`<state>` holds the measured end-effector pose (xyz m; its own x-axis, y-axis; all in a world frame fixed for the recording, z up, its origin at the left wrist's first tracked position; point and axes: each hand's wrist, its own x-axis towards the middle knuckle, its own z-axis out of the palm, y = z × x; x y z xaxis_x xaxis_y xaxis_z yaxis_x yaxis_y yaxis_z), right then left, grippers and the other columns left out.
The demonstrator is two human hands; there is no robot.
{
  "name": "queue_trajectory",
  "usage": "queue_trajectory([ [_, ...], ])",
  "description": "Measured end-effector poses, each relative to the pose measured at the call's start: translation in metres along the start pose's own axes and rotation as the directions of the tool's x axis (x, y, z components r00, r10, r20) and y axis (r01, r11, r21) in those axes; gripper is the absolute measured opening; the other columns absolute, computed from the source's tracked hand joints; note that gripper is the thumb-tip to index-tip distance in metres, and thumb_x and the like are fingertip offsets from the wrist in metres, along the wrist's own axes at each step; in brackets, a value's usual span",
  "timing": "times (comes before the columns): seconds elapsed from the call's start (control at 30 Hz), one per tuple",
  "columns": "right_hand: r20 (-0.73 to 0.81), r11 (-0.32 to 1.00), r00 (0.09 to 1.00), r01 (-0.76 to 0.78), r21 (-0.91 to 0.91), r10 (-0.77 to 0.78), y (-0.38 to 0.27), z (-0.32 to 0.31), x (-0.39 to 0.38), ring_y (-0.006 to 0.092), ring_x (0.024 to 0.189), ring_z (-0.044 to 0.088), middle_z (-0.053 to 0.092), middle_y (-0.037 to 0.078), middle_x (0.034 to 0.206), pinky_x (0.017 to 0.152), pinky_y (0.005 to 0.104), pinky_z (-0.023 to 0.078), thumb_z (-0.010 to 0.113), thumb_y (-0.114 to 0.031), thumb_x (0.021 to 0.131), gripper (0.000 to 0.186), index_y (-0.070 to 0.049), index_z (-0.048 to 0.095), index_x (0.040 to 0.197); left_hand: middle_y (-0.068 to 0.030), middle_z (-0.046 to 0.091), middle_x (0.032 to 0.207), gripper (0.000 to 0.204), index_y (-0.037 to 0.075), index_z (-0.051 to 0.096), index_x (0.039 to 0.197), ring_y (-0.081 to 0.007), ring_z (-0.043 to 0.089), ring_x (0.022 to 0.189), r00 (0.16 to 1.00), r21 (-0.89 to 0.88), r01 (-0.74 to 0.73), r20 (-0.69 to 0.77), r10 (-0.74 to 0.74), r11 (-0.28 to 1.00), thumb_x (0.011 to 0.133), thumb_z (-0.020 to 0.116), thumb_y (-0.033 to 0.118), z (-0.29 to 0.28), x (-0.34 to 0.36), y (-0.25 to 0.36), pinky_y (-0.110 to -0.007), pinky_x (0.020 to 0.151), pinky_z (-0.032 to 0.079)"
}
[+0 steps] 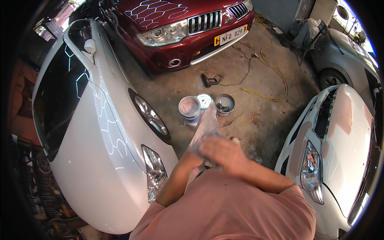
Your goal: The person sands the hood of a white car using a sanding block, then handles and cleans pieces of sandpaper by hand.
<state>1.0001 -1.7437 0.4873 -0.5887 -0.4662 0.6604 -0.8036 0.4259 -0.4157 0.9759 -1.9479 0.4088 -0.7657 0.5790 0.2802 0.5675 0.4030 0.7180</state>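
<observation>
My left hand [193, 158] is closed around the near end of a long, pale, flat strip [210, 116], possibly a board or sheet, which points forward over the floor. My right hand [224, 153] crosses over the strip from the right, blurred by motion. Something grey-blue [206, 141] shows at its fingers, too smeared to name. Past the strip stands an open can [189, 105] of pinkish stuff with a blue and white side. Beside that is a white round container [204, 99]. To its right, a grey tub [225, 105] holds pale liquid and a dark piece.
A black corded power tool [208, 81] lies beyond the cans, near a yellow cord [276, 76]. A silver-white car [108, 132] stands at left, a dark red car [176, 44] ahead, and a white car [340, 140] with pinkish patches at right. A grey car [344, 52] stands farther back.
</observation>
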Motion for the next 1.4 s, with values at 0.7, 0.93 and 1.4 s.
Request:
queue_trajectory([
  [0.7, -0.186, 0.801, 0.784, -0.549, 0.239, 0.592, 0.035, 0.024, 0.007, 0.0362, 0.116, 0.068, 0.069, 0.021, 0.125, 0.102, 0.0427, 0.053, 0.070, 0.005, 0.077, 0.053, -0.002, 0.065, 0.129, -0.0208, 0.045, 0.155, 0.067, -0.002, 0.044, 0.151, -0.0319, 0.041, 0.147, 0.924, -0.503, -0.042, -0.349, -0.158, 0.863, 0.085, 0.058, -0.005, 0.032, 0.025, 0.047, -0.041, 0.121, 0.032],
  [0.93, -0.183, 0.823, 0.804, -0.538, 0.181, 0.565, 0.032, 0.030, 0.001, 0.0370, 0.117, 0.066, 0.067, 0.020, 0.128, 0.101, 0.0419, 0.053, 0.069, 0.000, 0.088, 0.040, -0.001, 0.065, 0.127, -0.0196, 0.053, 0.145, 0.061, 0.000, 0.046, 0.145, -0.0311, 0.051, 0.138, 0.937, -0.348, 0.105, -0.280, -0.210, 0.932, 0.086, 0.061, -0.004, 0.027, 0.021, 0.035, -0.042, 0.113, 0.041],
  [1.4, 0.000, 0.250, 0.422, -0.538, 0.805, 0.907, 0.042, 0.009, -0.019, 0.0163, 0.112, 0.058, 0.064, 0.009, 0.122, 0.102, 0.0306, 0.044, 0.058, -0.033, 0.105, 0.045, 0.002, 0.060, 0.134, -0.0093, 0.063, 0.130, 0.057, -0.001, 0.046, 0.148, -0.0134, 0.061, 0.116, 0.796, -0.776, 0.379, -0.005, -0.606, 0.504, 0.098, 0.069, 0.012, 0.018, -0.003, 0.005, -0.028, 0.098, 0.049],
])
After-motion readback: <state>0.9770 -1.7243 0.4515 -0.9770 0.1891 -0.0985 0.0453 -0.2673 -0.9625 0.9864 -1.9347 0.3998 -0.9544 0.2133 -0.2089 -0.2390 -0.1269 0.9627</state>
